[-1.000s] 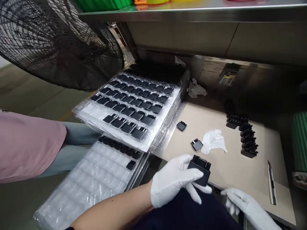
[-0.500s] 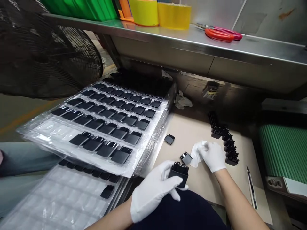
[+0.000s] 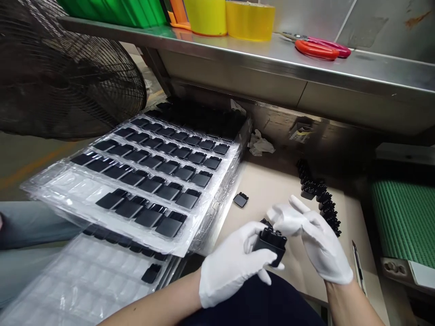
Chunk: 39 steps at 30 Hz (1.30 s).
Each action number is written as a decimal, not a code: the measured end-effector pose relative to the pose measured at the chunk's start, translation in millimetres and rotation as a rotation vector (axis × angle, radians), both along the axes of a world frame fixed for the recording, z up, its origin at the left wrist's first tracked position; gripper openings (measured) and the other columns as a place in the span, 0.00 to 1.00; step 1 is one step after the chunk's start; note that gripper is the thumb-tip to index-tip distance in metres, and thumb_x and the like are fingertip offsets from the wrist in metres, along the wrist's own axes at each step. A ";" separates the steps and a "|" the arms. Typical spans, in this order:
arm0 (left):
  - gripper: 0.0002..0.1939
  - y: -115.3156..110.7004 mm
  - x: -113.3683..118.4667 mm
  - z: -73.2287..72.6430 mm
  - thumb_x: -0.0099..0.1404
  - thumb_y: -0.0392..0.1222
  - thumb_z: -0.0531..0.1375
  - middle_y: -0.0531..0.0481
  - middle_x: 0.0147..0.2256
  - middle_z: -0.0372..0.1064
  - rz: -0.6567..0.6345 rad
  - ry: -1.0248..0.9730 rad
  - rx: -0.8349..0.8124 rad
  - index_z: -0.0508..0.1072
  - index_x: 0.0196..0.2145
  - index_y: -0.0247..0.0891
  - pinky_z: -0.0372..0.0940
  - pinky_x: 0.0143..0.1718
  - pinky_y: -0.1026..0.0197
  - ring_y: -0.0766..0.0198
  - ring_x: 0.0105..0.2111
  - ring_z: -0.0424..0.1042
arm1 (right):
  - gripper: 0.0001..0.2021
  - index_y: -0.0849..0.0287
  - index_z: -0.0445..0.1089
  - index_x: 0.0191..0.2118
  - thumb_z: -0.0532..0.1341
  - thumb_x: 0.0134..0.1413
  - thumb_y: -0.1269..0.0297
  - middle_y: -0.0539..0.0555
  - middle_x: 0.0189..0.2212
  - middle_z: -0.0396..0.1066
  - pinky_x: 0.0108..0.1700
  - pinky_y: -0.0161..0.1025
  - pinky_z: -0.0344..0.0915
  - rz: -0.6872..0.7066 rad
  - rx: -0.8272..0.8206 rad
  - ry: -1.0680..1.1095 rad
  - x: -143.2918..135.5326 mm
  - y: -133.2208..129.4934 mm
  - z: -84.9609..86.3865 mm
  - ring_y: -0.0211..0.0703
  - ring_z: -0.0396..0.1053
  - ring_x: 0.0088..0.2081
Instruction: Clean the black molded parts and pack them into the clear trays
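The left white-gloved grip (image 3: 234, 262) pinches a boxy black plastic part (image 3: 270, 251), its knobbed end just beside the crumpled white cloth (image 3: 285, 218) pinched in the right white-gloved grip (image 3: 322, 242).

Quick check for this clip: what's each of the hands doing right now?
Left hand: closed, holding a black case.
Right hand: closed, holding a white cloth.

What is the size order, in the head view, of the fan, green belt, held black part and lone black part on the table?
Largest to smallest:
Fan
Green belt
Held black part
Lone black part
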State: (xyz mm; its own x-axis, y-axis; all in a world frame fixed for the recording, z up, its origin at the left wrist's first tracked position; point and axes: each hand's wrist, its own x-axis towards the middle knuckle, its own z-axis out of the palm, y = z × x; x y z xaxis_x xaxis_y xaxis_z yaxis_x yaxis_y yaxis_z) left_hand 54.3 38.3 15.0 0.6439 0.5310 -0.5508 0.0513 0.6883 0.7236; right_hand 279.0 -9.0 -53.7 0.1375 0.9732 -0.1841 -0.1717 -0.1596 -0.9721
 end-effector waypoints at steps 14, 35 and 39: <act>0.16 -9.1 1.3 0.8 0.64 0.36 0.63 0.44 0.38 0.75 0.022 0.055 -0.060 0.66 0.48 0.31 0.73 0.30 0.66 0.59 0.33 0.81 | 0.12 0.54 0.69 0.39 0.71 0.56 0.57 0.52 0.33 0.78 0.26 0.36 0.70 -0.247 -0.054 -0.075 -43.8 -40.4 27.9 0.37 0.71 0.22; 0.08 -17.6 3.3 -3.0 0.65 0.40 0.61 0.50 0.35 0.70 -0.111 0.140 0.134 0.72 0.41 0.36 0.72 0.33 0.64 0.62 0.37 0.74 | 0.04 0.53 0.69 0.41 0.57 0.68 0.68 0.52 0.34 0.77 0.38 0.42 0.66 0.086 0.363 -1.061 -53.4 -40.6 43.0 0.43 0.72 0.34; 0.06 -17.7 3.3 -4.0 0.65 0.39 0.60 0.51 0.33 0.69 -0.133 0.145 0.143 0.71 0.39 0.36 0.72 0.33 0.64 0.62 0.36 0.74 | 0.06 0.53 0.69 0.37 0.57 0.69 0.66 0.50 0.28 0.75 0.36 0.41 0.65 0.071 0.334 -1.096 -51.7 -37.7 42.5 0.43 0.71 0.31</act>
